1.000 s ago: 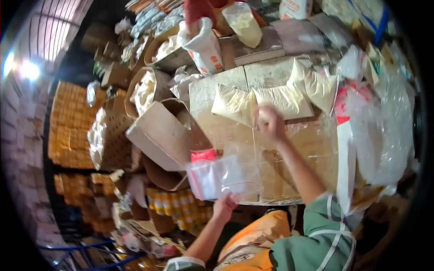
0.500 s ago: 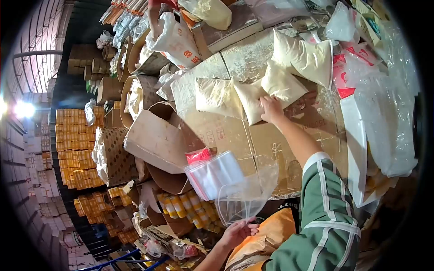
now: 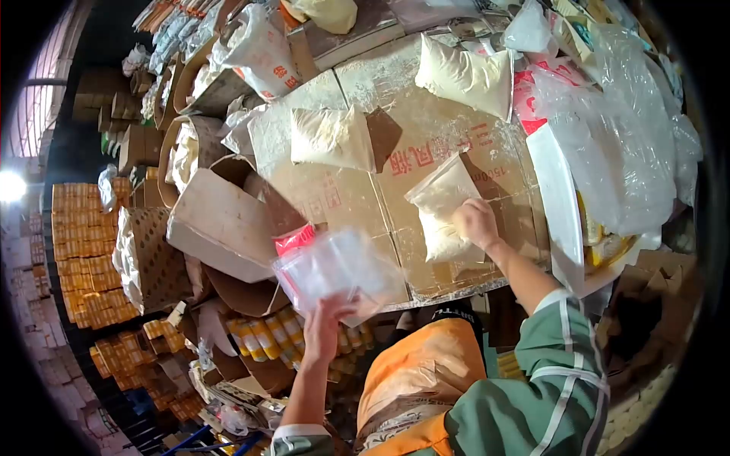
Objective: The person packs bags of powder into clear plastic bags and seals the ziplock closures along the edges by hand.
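Stacked orange packs fill the background, left of the cardboard-covered tabletop, which is the landmark here. Pale powder bag, clear film, lies slanted on the tabletop's near half. Right hand has its fingers curled against the bag's right side, grip narrow, seemingly holding film plus some fill. Left hand is at the tabletop's near-left edge, at some blurred clear bags; can't tell if that grip pinches one. One plump bag sits on the tabletop's left part, another filled bag at its far edge. Handling, judged by eye: fairly heavy for its size, soft, saggy, fill likely to shift; film probably slick, could split if pinched hard or dragged. Best hold: broad palm under the full part, second hand steadying the flatter far end, no hanging by a corner.
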{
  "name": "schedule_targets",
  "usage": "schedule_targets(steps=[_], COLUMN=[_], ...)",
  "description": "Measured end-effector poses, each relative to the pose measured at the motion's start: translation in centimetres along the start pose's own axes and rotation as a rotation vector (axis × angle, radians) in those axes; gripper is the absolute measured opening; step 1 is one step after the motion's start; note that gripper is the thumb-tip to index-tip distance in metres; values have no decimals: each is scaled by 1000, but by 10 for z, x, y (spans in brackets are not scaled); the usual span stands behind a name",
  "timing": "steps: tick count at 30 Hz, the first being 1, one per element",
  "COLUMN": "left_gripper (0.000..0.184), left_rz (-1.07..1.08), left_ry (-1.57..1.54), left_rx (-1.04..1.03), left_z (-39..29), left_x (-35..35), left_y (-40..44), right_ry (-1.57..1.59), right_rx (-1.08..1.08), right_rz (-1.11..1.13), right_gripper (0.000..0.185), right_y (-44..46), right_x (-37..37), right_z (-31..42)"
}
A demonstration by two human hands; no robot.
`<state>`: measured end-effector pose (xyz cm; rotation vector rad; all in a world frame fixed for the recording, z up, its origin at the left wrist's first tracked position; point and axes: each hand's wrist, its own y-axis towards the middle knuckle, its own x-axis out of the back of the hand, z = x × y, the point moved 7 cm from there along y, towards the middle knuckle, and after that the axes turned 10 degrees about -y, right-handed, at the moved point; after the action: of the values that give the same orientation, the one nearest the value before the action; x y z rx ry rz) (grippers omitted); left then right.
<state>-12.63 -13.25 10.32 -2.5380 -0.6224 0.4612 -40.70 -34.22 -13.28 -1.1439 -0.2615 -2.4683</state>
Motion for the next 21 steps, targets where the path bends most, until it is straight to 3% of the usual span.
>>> schedule_targets(steps=[1, 2, 3, 4, 6, 8, 10, 13, 14, 19, 21], left_gripper=[59, 56, 56, 58, 64, 59, 58, 50, 39, 27, 46], left_rz=[-31, -28, -13, 5, 16, -28, -110, -171, -219, -257, -502], left_ry=[27, -29, -33, -22, 97, 110, 50, 27, -75, 92, 368], left_rx=[-140, -265, -264, -384, -530, -400, -250, -107, -45, 162, 197], left_z=[-20, -28, -21, -20, 8, 87, 150, 237, 262, 272, 254], left_x=[-5, -9, -10, -11, -4, 30, 46, 71, 75, 75, 93], left_y=[5, 7, 9, 12, 26, 58, 78, 105, 114, 121, 111], right_ry=[-8, -98, -190, -259, -166, -71, -416, -375, -423, -463, -479], right_rx=[5, -88, -188, -348, -396, -424, -305, -241, -212, -57, -37], right_rz=[7, -253, -519, -444, -416, -362, -142, -79, -72, -29, 67], right_gripper=[24, 36, 48, 74, 82, 89, 100, 105, 106, 107, 112], right_y=[-7, -13, -22, -21, -14, -5, 0, -14, -16, -42, -55], right_x=[-3, 10, 24, 9, -12, -26, -30, -56, -58, -61, -60], right_z=[8, 11, 12, 2, -5, 6, 51, 57, 59, 55, 51])
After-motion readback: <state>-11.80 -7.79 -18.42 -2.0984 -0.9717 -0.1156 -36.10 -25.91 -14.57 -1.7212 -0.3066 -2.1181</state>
